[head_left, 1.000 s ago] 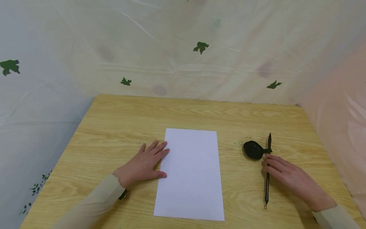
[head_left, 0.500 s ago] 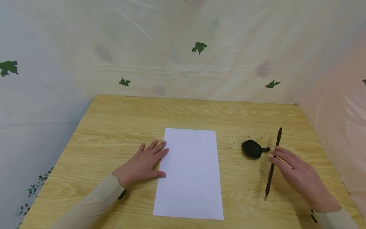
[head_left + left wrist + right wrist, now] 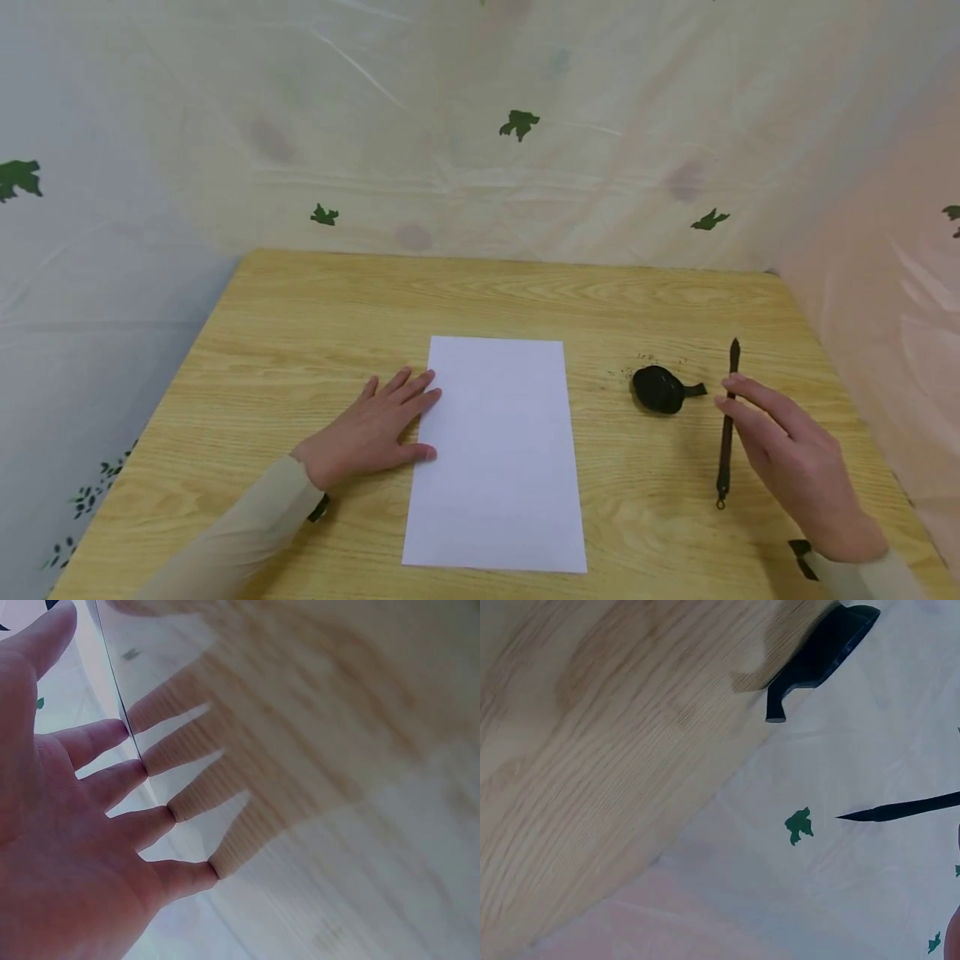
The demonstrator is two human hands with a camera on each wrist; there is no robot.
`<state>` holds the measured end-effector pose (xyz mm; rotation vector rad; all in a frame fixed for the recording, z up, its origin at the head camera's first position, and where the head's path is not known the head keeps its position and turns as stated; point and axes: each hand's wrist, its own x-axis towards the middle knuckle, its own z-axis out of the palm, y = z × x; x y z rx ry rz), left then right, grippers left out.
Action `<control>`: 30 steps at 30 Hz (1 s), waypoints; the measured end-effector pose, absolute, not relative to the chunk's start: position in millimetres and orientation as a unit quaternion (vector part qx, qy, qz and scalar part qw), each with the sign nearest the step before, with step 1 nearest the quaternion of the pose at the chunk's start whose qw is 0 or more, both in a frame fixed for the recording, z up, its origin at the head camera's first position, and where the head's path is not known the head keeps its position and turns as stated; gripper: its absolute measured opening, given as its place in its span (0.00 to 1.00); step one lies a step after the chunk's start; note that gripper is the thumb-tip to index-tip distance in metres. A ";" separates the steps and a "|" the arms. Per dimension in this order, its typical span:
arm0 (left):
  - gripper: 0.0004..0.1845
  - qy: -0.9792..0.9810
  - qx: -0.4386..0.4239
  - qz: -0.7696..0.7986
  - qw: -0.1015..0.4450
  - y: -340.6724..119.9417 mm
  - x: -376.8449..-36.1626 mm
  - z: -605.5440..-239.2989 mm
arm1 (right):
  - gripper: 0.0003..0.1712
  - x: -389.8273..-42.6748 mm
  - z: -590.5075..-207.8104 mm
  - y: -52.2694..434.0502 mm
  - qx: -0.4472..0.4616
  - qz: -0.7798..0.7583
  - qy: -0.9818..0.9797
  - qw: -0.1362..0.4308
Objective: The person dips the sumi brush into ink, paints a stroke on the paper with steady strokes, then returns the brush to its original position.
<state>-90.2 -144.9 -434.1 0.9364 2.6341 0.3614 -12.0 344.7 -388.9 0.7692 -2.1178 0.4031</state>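
Observation:
A white sheet of paper (image 3: 498,450) lies in portrait on the wooden table (image 3: 525,292). My left hand (image 3: 375,429) rests flat on the wood at the sheet's left edge, fingers spread and straight, as the left wrist view shows (image 3: 67,847). To the right, my right hand (image 3: 780,450) pinches a thin dark brush (image 3: 725,458), which points away from me. In the right wrist view the brush tip (image 3: 900,811) stands out in the air against the wall. A small black dish (image 3: 657,389) with a short handle sits just left of the brush, apart from it (image 3: 825,649).
Pale plastic sheeting with green leaf prints (image 3: 517,123) closes off the table at the back and on both sides. Small dark specks (image 3: 626,373) dot the wood around the dish. Bare wood runs along the back of the table.
My right hand has taken the brush off the dish's handle and carried it to the right, lifting it. The left hand and the paper have stayed put.

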 end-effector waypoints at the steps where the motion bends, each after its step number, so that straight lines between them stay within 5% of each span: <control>1: 0.46 0.922 0.327 0.127 0.162 -145.0 -90.0 -434.0 | 0.24 -12.1 -388.1 342.4 0.304 0.165 -0.840 0.419; 19: 0.41 0.919 0.335 0.145 0.151 -148.9 -86.2 -432.7 | 0.18 -31.6 -379.5 315.2 0.248 0.355 -0.730 0.529; 30: 0.42 0.918 0.338 0.140 0.151 -147.4 -87.2 -429.7 | 0.14 -31.3 -373.0 318.1 0.174 0.417 -0.762 0.464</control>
